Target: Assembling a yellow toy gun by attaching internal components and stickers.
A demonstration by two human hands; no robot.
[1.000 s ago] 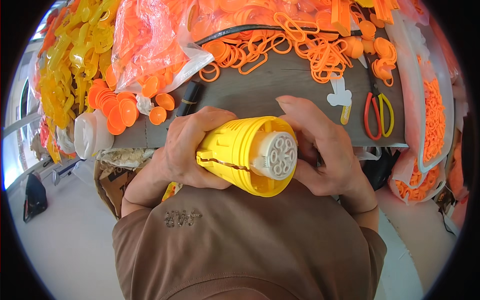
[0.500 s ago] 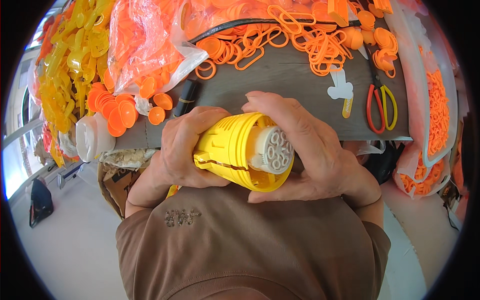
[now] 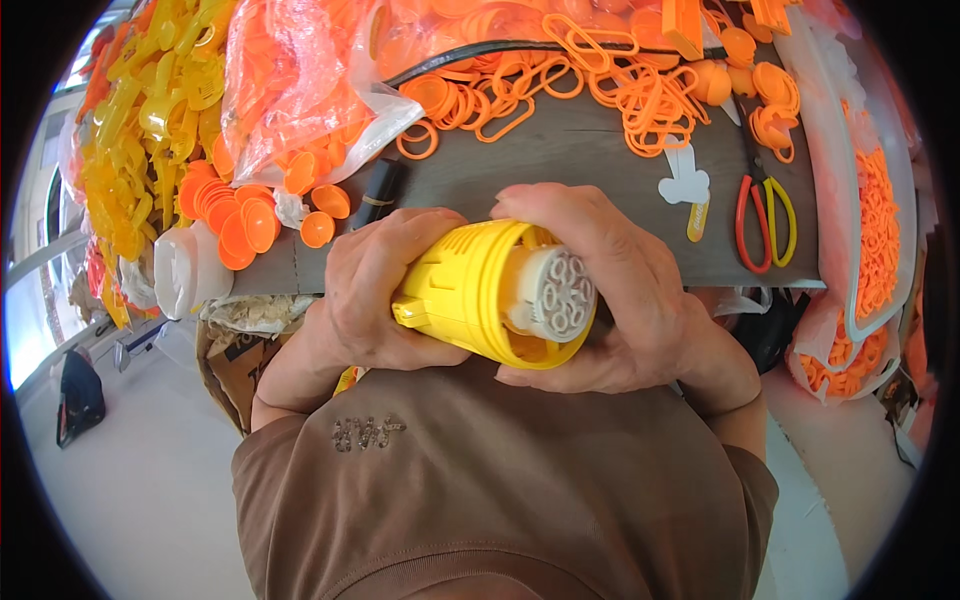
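Note:
A yellow plastic cylindrical housing lies on its side between my hands, close to my chest, its open end facing right. Inside that end sits a white round core with several ring shapes on its face. My left hand wraps round the rear of the housing. Thumb and fingers of my right hand grip the rim of the open end from above and below. The seam along the housing's near side appears closed.
On the grey table lie orange rings, orange scoops, a black cylinder, a white cut-out and red-and-yellow-handled scissors. Yellow parts hang at left. A clear tub of orange parts stands right.
The jagged gap along the housing's near side has closed up between my hands. The housing has shifted slightly right and up in the picture.

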